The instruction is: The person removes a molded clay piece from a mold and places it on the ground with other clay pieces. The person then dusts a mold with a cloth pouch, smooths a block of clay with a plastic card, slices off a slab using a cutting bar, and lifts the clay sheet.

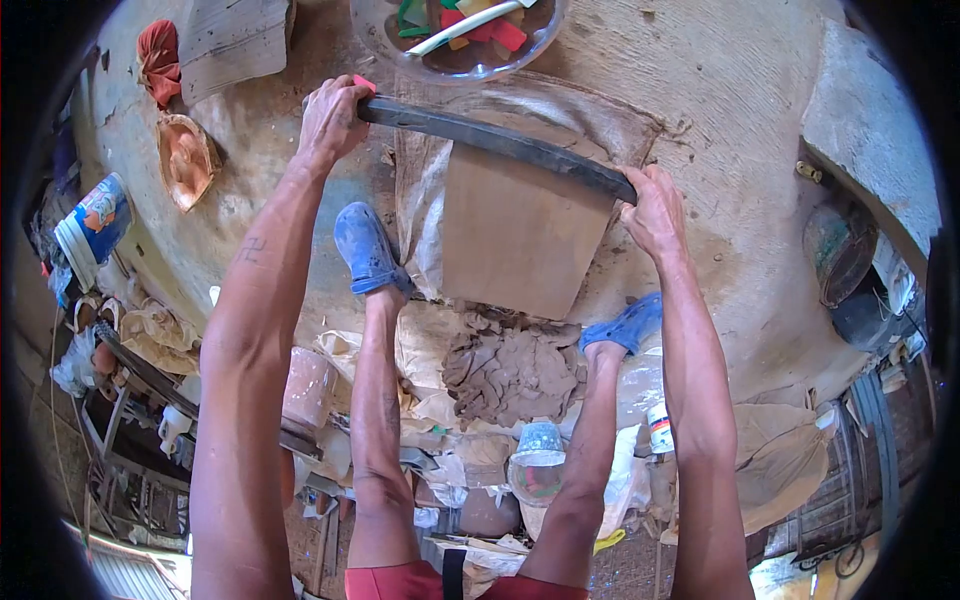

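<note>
A long dark bar (490,140) slants across the upper middle, its right end lower. My left hand (335,118) is closed on its left end, where a small pink piece shows by the fingers. Around the right end, my right hand (655,208) has its fingers wrapped. Beneath the bar lies a flat brown slab (525,235), roughly rectangular, on a crumpled sack (420,210). The bar overlaps the slab's far edge; whether they touch I cannot tell.
Beyond the bar stands a clear basin (480,72) with coloured pieces and a white stick. A mound of wet clay (515,368) lies between my legs. My feet in blue clogs flank the slab. A clay-stained bowl (186,160) and red cloth (158,62) are at left.
</note>
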`<control>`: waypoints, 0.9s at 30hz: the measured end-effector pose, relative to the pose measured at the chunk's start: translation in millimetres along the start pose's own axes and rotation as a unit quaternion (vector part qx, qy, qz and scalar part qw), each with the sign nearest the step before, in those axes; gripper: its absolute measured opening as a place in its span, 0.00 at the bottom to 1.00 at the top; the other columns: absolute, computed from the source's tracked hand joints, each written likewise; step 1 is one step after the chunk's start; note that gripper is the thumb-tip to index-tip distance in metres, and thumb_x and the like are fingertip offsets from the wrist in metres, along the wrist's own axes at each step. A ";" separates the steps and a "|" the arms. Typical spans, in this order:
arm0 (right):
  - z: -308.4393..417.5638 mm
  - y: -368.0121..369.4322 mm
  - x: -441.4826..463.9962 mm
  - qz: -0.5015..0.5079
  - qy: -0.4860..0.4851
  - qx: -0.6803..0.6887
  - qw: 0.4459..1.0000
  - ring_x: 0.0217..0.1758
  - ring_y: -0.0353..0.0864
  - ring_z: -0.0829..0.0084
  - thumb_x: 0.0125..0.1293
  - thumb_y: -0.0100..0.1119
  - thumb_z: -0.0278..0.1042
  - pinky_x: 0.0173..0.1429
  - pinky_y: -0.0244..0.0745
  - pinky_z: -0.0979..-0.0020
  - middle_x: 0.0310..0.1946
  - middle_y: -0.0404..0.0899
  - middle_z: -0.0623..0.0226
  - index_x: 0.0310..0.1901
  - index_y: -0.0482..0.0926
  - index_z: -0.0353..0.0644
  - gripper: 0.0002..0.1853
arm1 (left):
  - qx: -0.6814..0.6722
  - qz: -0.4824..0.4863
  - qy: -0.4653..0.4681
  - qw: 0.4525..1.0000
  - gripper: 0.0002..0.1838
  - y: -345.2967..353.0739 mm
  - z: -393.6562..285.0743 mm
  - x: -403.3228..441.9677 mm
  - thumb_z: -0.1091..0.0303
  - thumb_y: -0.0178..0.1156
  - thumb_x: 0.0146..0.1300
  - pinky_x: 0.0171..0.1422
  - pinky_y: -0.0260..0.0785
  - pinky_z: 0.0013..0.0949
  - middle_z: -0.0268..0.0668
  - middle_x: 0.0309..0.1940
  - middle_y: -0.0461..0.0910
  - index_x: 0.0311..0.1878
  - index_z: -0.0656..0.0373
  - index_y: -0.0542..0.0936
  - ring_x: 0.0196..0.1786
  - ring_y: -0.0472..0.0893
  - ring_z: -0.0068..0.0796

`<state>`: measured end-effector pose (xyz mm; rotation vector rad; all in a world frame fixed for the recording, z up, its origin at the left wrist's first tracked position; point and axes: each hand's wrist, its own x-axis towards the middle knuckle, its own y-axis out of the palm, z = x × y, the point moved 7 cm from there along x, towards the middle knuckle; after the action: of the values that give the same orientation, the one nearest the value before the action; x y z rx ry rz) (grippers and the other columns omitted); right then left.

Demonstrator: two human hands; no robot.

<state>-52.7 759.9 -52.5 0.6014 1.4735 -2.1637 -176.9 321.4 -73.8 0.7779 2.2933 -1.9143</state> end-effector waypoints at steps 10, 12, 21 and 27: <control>-10.1 0.0 -13.3 -0.012 0.005 -0.005 1.000 0.58 0.79 0.56 0.54 0.74 0.26 0.64 0.75 0.53 0.46 0.80 0.61 0.61 0.85 0.52 0.30 | 0.006 0.031 -0.008 0.999 0.21 2.5 -19.1 -6.0 0.78 0.68 0.46 0.58 0.77 0.51 0.44 0.45 0.86 0.47 0.54 0.90 0.52 0.84 0.51; -10.8 4.3 -16.3 -0.006 0.010 -0.001 1.000 0.58 0.79 0.56 0.54 0.73 0.26 0.64 0.75 0.53 0.46 0.80 0.61 0.61 0.86 0.52 0.29 | 0.002 0.029 -0.001 1.000 0.21 1.4 -19.7 -9.6 0.78 0.68 0.46 0.58 0.77 0.51 0.44 0.45 0.86 0.47 0.54 0.90 0.52 0.84 0.51; -14.8 8.0 -20.0 -0.003 0.020 0.005 1.000 0.58 0.79 0.56 0.54 0.73 0.26 0.65 0.74 0.52 0.47 0.81 0.61 0.61 0.85 0.53 0.29 | 0.008 0.039 -0.001 0.999 0.21 6.0 -18.7 -9.7 0.77 0.67 0.46 0.59 0.77 0.50 0.45 0.45 0.86 0.48 0.54 0.90 0.52 0.84 0.52; -14.0 13.9 -35.1 -0.023 0.024 0.027 0.999 0.59 0.79 0.56 0.53 0.73 0.26 0.64 0.75 0.51 0.48 0.80 0.62 0.61 0.83 0.54 0.29 | 0.006 0.044 0.018 0.999 0.21 8.5 -21.7 -5.2 0.77 0.67 0.46 0.58 0.76 0.51 0.45 0.46 0.86 0.47 0.53 0.90 0.52 0.84 0.52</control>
<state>-14.9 772.7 -47.0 0.6475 1.4721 -2.2453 -163.0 340.8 -74.7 0.9070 2.2289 -1.8947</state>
